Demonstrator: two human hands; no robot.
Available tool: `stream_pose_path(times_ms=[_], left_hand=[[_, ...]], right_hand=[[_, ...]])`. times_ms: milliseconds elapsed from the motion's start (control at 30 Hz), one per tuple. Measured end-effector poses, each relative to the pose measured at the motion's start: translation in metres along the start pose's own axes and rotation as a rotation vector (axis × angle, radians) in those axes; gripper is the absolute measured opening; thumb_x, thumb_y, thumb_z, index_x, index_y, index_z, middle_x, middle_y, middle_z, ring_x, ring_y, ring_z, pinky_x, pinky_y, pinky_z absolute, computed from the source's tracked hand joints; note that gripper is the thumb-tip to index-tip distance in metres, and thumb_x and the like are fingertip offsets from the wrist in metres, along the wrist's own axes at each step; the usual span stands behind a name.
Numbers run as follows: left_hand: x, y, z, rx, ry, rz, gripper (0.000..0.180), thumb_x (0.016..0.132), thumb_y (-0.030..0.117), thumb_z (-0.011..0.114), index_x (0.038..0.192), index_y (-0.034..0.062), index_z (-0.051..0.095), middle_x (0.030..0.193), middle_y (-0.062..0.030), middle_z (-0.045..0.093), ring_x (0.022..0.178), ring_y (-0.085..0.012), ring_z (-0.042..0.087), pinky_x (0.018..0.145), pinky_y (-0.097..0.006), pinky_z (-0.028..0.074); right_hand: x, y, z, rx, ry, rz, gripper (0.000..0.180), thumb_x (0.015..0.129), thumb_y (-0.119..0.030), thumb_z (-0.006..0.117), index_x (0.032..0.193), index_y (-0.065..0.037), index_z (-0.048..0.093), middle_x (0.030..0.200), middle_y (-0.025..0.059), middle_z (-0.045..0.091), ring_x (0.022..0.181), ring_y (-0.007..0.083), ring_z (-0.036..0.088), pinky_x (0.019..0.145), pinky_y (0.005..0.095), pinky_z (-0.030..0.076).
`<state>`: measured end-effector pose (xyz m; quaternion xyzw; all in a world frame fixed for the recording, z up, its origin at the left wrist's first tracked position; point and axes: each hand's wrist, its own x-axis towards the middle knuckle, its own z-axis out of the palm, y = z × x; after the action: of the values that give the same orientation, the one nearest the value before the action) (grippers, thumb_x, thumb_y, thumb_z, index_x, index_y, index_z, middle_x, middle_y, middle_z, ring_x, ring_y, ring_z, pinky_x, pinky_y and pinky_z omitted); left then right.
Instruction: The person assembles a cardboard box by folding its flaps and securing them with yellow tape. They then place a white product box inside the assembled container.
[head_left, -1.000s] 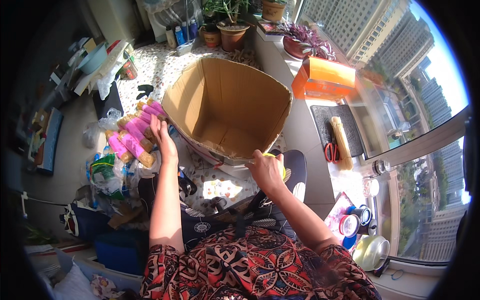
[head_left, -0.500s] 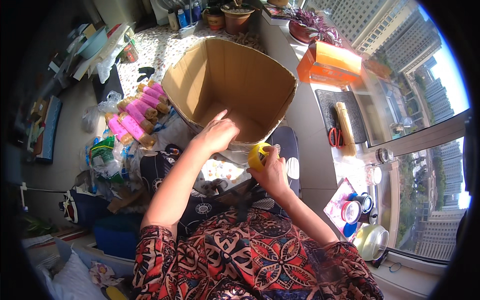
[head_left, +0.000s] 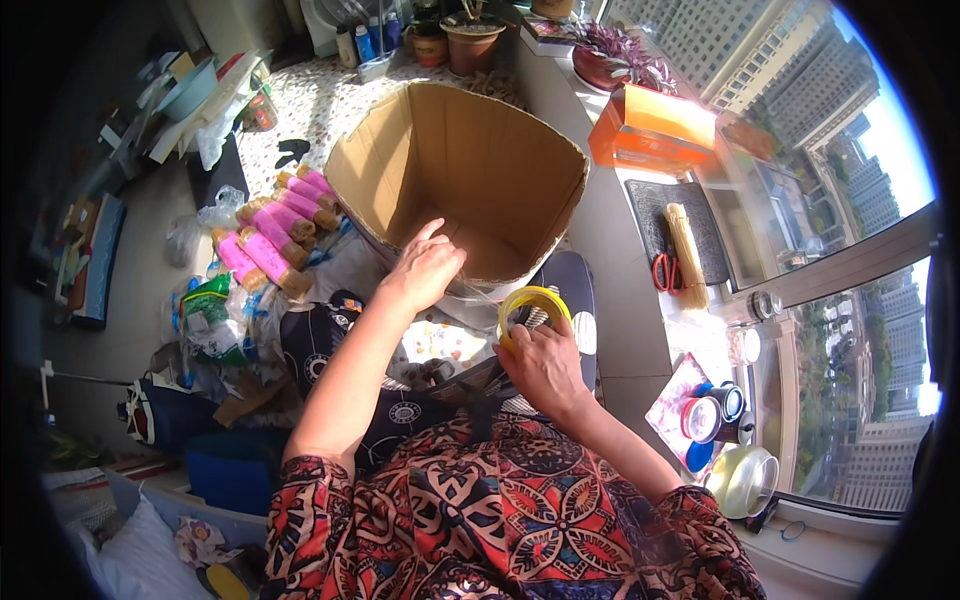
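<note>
A large open cardboard box stands tilted in front of me, its bare inside facing up. My left hand lies over the near rim; the index finger points into the box, while the other fingers are curled at the cardboard and partly hidden. In my right hand is a roll of yellow tape, its ring turned so that the hole shows. The fingers grip the roll's lower edge, just right of the box's near side. A thin clear strip seems to run from the roll toward the left hand.
Pink-wrapped rolled bundles lie left of the box, near plastic bags. On the right ledge are an orange box, red-handled scissors, a bundle of thin sticks and jars. Potted plants stand at the back.
My right hand has turned the tape roll so its hole now shows, and has moved slightly down, away from the box. My left hand has shifted a little left along the rim.
</note>
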<state>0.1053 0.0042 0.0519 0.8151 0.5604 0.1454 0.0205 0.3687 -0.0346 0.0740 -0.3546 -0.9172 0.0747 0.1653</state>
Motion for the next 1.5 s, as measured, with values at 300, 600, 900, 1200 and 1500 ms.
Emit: stream_pose_path(times_ms=[300,600,900,1200,1500], left_hand=[[-0.001,0.003,-0.013,-0.011,-0.074,-0.071,0.015,0.069,-0.005,0.068,0.077,0.0064,0.067,0.075,-0.0102,0.068,0.091,-0.0263,0.068,0.118,-0.049,0.032],[-0.006,0.001,-0.011,-0.066,-0.026,-0.074,0.019,0.064,-0.009,0.067,0.074,0.0063,0.067,0.074,-0.0079,0.069,0.089,-0.0248,0.069,0.115,-0.049,0.034],[-0.001,-0.002,-0.012,-0.041,-0.144,-0.092,0.023,0.062,0.002,0.081,0.083,0.0059,0.069,0.081,-0.0093,0.071,0.094,-0.025,0.069,0.12,-0.052,0.029],[0.051,0.039,-0.021,-0.026,-0.372,-0.207,0.058,0.062,0.034,0.092,0.107,0.0033,0.071,0.109,-0.0149,0.073,0.124,-0.0283,0.061,0.123,-0.056,0.019],[0.086,0.094,0.027,-0.02,-0.103,-0.228,0.014,0.08,0.005,0.061,0.082,0.0038,0.074,0.084,-0.0174,0.074,0.094,-0.0318,0.071,0.113,-0.051,0.034]], right_hand=[[0.006,0.041,0.001,-0.151,0.022,0.193,0.024,0.089,-0.029,0.072,0.085,-0.007,0.062,0.064,0.0091,0.065,0.07,0.0275,0.067,0.093,0.0437,0.042],[0.033,0.077,0.009,-0.156,0.058,0.245,0.032,0.091,-0.036,0.071,0.082,-0.007,0.061,0.066,0.0125,0.067,0.072,0.0308,0.069,0.093,0.0453,0.043],[0.068,0.083,0.018,-0.172,-0.078,0.377,0.04,0.085,-0.043,0.075,0.087,-0.003,0.07,0.071,0.0152,0.071,0.073,0.0324,0.071,0.098,0.0462,0.043],[0.07,0.089,0.022,-0.178,0.01,0.341,0.04,0.086,-0.045,0.073,0.086,-0.005,0.072,0.072,0.0138,0.072,0.071,0.0309,0.071,0.091,0.0464,0.042],[0.055,0.103,0.025,-0.023,-0.051,0.324,0.033,0.084,-0.034,0.077,0.095,-0.006,0.063,0.075,0.012,0.07,0.081,0.0303,0.069,0.093,0.0497,0.038]])
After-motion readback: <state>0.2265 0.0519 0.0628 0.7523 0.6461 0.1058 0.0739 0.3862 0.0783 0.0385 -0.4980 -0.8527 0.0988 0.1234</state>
